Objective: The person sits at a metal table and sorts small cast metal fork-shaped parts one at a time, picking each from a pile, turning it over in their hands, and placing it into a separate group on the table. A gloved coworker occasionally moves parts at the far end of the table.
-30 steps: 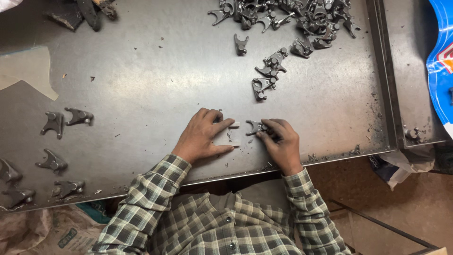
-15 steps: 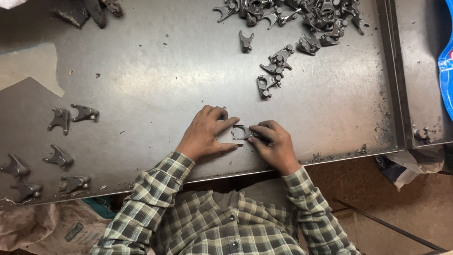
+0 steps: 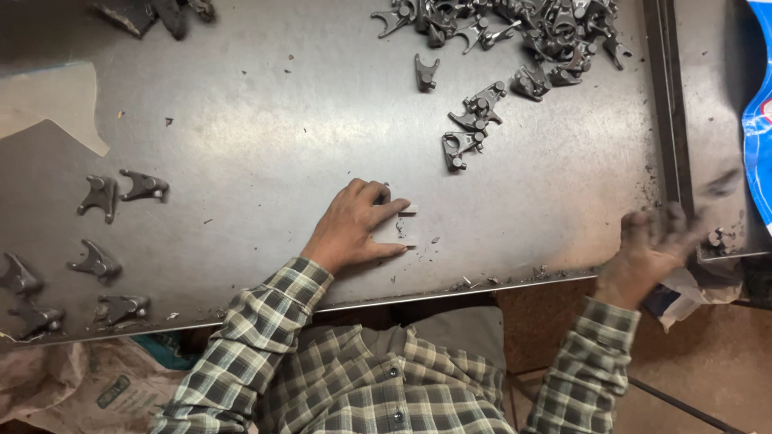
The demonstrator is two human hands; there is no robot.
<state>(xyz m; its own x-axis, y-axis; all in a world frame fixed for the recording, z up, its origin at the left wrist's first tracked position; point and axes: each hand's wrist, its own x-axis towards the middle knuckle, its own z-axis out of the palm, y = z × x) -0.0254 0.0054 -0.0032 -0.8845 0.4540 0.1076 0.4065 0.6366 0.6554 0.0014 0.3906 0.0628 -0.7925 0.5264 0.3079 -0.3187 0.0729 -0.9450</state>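
- On the grey metal table, near its front edge, the left hand lay palm down, fingers close together and stretched toward the right, not clamped on anything I could make out.
- Under and just beside those fingertips sat a small pale flat piece, touching the hand; a dark bit peeked out behind the knuckles, too hidden to tell what it was.
- At the table's right front corner, the right hand was blurred, fingers spread apart and raised; whether it held anything could not be told.
- Toward the far right of the table, a heap of dark forked metal parts lay piled, with a few loose ones trailing down toward the hands, well apart from both.
- Along the left side, several single forked parts lay spread out, each apart from the next.
- Beyond the table's right rim, a blue and white bag showed at the edge of view.
- Both arms wore green checked sleeves.
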